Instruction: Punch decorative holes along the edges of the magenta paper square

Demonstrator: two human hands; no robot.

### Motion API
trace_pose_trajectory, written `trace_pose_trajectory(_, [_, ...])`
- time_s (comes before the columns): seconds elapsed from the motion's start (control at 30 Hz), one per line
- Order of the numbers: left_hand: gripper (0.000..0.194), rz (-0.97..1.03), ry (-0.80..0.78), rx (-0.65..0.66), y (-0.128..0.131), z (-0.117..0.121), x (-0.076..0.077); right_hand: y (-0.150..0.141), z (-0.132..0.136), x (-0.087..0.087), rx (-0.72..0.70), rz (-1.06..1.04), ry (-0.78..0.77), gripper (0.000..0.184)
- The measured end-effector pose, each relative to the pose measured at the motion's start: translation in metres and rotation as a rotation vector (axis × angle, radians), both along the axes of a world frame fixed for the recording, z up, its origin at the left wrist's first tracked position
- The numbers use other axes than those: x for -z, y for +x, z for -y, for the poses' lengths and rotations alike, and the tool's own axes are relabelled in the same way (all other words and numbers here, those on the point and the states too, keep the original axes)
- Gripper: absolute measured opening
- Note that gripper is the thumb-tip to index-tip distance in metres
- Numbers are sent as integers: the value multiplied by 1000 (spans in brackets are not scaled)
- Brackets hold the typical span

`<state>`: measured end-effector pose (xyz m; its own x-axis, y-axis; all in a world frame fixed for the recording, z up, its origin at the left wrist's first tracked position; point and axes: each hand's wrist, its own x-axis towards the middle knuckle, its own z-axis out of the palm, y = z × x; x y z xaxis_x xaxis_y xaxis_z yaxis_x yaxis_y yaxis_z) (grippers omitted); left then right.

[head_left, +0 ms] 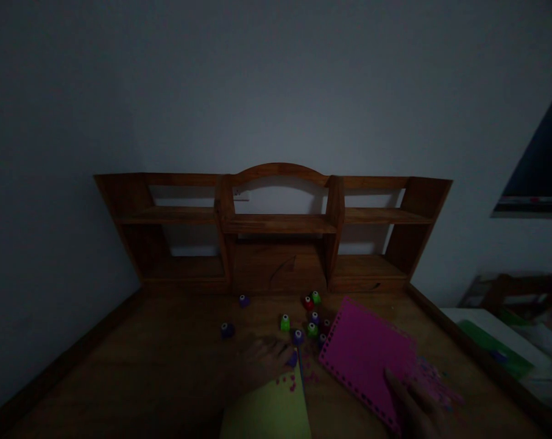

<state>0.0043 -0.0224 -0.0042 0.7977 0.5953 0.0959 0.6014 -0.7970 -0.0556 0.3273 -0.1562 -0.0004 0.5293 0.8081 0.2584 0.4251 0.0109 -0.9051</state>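
My left hand is over the top of a yellow sheet, its fingers closed at a small purple craft punch. Dim light blurs how the fingers wrap round it. Small pink paper bits lie on the yellow sheet by this hand. On the right, my right hand grips a bright pink sheet by its lower right part, a finger pressed on its top face. Rows of punched holes run along the pink sheet's left and lower edges. What lies under the sheet is hidden.
Several small punches, purple, green and red, stand on the wooden desk beyond my hands. Scattered coloured paper bits lie at the right. A wooden shelf unit rises along the back wall. Raised rims edge the desk.
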Motion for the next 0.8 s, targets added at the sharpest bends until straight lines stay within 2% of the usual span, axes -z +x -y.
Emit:
trace_pose_trajectory(0.07, [41, 38, -2, -112, -7, -16, -10, 0, 1, -2, 3, -7, 0, 45])
trace_pose_trajectory(0.17, [41, 124, 22, -240, -24, -49, -28, -5, 3, -5, -7, -42, -2, 39])
trace_pose_trajectory(0.23, [40, 152, 49, -263, -33, -72, -35, -10, 3, -7, -11, -68, -8, 35])
trace_pose_trajectory(0.33, [36, 48, 74, -265, -38, -96, -30, -18, 3, -9, 5, -96, -14, 39])
trace_pose_trajectory(0.43, [35, -70, 99, -261, -35, -107, -12, -22, 6, -12, -4, -100, 11, 43])
trace_pose_trajectory(0.53, [38, -89, 123, -259, -33, -108, 1, -22, 9, -17, -33, -88, 20, 41])
trace_pose_trajectory(0.6, [38, -46, 134, -260, -33, -106, -1, -22, 10, -20, -46, -90, 10, 38])
trace_pose_trajectory(0.7, [39, 143, 181, -261, -28, -89, -26, -24, 10, -22, -46, -66, 11, 39])
trace_pose_trajectory(0.8, [38, 546, 154, -300, -17, -45, -70, -26, 11, -23, -58, 53, 81, 40])
